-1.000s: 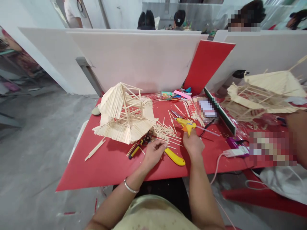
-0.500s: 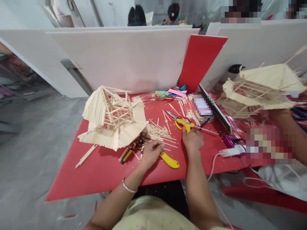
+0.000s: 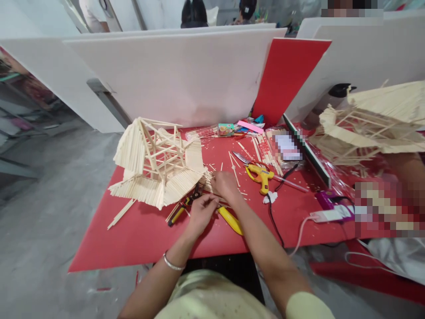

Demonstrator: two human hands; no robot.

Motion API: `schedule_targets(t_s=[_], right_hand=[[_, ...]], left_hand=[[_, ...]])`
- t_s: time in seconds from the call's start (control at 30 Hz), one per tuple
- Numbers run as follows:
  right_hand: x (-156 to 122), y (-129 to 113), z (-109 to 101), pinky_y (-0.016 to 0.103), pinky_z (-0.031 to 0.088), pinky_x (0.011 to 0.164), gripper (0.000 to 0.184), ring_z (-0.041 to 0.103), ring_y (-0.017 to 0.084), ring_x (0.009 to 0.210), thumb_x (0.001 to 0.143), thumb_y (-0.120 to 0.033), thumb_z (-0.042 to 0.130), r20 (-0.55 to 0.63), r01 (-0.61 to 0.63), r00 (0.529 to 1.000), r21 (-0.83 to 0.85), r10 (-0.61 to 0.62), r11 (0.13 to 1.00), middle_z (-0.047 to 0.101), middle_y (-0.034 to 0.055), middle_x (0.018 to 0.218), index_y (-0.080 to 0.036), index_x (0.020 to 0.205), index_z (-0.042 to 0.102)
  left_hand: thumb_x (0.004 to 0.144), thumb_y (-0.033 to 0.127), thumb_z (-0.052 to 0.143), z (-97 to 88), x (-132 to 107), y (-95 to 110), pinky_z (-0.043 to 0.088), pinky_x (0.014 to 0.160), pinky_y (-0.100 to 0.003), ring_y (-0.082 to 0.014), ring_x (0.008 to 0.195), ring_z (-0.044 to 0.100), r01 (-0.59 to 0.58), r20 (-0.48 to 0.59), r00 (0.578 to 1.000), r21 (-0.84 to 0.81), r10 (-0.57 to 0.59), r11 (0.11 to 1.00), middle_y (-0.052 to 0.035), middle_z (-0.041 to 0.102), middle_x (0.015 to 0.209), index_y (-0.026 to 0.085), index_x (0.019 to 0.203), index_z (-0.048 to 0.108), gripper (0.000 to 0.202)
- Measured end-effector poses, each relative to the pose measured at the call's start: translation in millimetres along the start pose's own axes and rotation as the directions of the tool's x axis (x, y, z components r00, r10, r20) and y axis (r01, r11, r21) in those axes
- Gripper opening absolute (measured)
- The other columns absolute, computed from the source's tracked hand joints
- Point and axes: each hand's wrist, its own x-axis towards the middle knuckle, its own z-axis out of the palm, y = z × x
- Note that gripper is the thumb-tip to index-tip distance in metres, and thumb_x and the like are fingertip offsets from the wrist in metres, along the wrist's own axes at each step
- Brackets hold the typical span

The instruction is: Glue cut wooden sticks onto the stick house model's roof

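Near the left edge of the red table (image 3: 133, 241), a few flat sticks (image 3: 121, 215) lie together. Next comes the stick house (image 3: 161, 170), standing toward that same left edge. It looks light and stiff, but the thin sticks could snap or pop off if squeezed. I would lift it with two hands under its wide bottom, not by the bars poking out on top. Just beside it, toward the front edge, are the pliers (image 3: 177, 215).

The left hand (image 3: 201, 215) is over the front middle of the table, thumb and fingertips close together. I cannot tell if something thin is between them. The small sticks (image 3: 208, 184) lie right of the house. They should be very light, dry and easy to break, so pinch one near its middle. The right hand (image 3: 227, 186) is over that pile with its fingers curled; I cannot see if it has one. The yellow knife (image 3: 230, 220) lies close to the front edge.

Half a second ago, the right hand was on the glue gun (image 3: 262, 175). Now the glue gun lies alone toward the right, and that hand has come across to the sticks. The left hand is in about the same spot, and the house stands where it stood.
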Motion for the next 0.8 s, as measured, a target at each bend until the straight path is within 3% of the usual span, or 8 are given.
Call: schedule_targets(t_s=[0.2, 0.47, 0.63, 0.8], right_hand=[[22, -11, 8, 0.04, 0.045, 0.093, 0.038, 0.064, 0.03, 0.108, 0.09, -0.018, 0.039, 0.049, -0.007, 0.999, -0.04, 0.009, 0.999, 0.069, 0.0205, 0.111, -0.012, 0.116, 0.066], [13, 7, 3, 0.035, 0.046, 0.087, 0.033, 0.064, 0.028, 0.104, 0.088, -0.02, 0.044, 0.034, -0.022, 0.999, -0.084, 0.025, 0.996, 0.071, 0.017, 0.106, -0.016, 0.109, 0.069], [6, 12, -8, 0.032, 0.045, 0.087, 0.036, 0.063, 0.025, 0.106, 0.091, -0.028, 0.044, 0.026, -0.013, 1.0, -0.077, 0.015, 0.997, 0.071, 0.0117, 0.111, -0.022, 0.116, 0.068], [12, -7, -7, 0.032, 0.043, 0.091, 0.036, 0.061, 0.024, 0.111, 0.095, -0.036, 0.042, 0.028, 0.087, 0.996, -0.061, -0.085, 0.994, 0.071, 0.0098, 0.115, -0.025, 0.116, 0.069]], left_hand=[[0.078, 0.043, 0.07, -11.6, -3, -5, 0.047, 0.045, -0.021, -0.01, 0.049, 0.056, 0.038, -0.014, 0.999, -0.05, -0.039, 0.998, -0.0028, 0.065, 0.066, 0.014, 0.082, 0.069, 0.029], [0.079, 0.045, 0.068, -13.5, -14, -8, 0.048, 0.042, -0.021, -0.0111, 0.047, 0.057, 0.061, 0.031, 0.998, -0.093, -0.059, 0.994, -0.0027, 0.064, 0.063, 0.014, 0.083, 0.067, 0.031], [0.076, 0.046, 0.071, -17.8, -19, 1, 0.046, 0.041, -0.02, -0.0115, 0.048, 0.059, 0.048, 0.001, 0.999, -0.096, -0.048, 0.994, -0.0035, 0.065, 0.064, 0.014, 0.084, 0.069, 0.033], [0.076, 0.047, 0.071, -20.9, -25, 4, 0.048, 0.041, -0.022, -0.012, 0.048, 0.059, 0.037, 0.018, 0.999, -0.116, -0.035, 0.993, -0.0037, 0.065, 0.065, 0.014, 0.083, 0.068, 0.034]])
